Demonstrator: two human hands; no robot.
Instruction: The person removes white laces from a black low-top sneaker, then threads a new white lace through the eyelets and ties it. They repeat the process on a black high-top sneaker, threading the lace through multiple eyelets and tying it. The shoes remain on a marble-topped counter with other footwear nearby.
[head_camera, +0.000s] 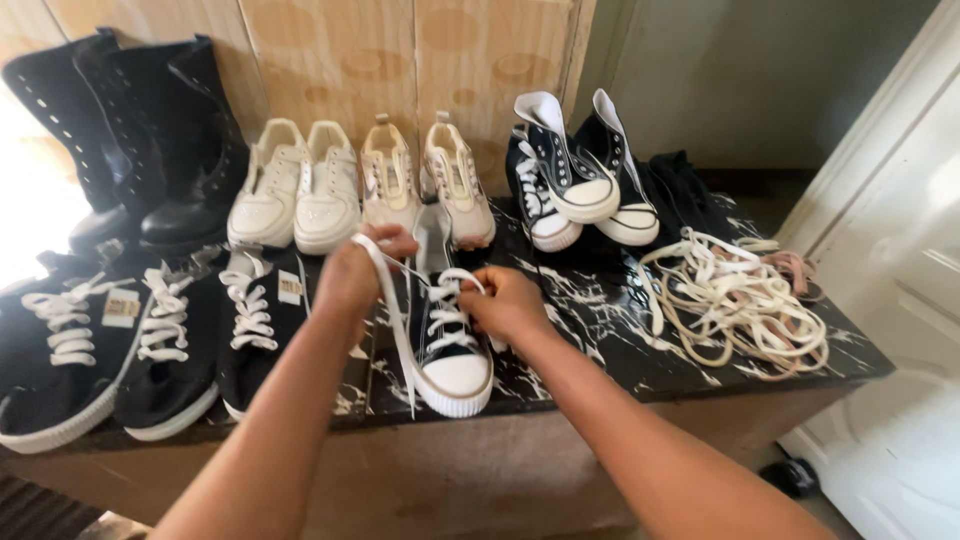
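Black marble-patterned tabletop (600, 310) with white veins fills my view, set against a wooden panel wall (400, 60) and a white door (900, 300) at the right. On it, straight ahead of me, stands a black high-top sneaker (445, 340) with a white toe cap, its toe pointing toward me and close to the front edge. My left hand (355, 270) is raised just left of the shoe's collar, fingers curled and pinched on a flat white lace (390, 310), which runs from that grip down past the toe. My right hand (505, 300) sits against the right side of the shoe's eyelets, fingers pressed together on a loop of the same lace at the tongue.

To my left lie three black low sneakers (160, 350) with white laces and paper tags. Behind them stand tall black boots (150, 150). Along the wall sit a pair of white sneakers (295, 190) and a pair of cream laceless shoes (425, 180). Right of those rests a pair of black high-tops (580, 180) with white lining. A loose heap of cream laces (735, 300) lies at the table's right end, well apart from my hands.
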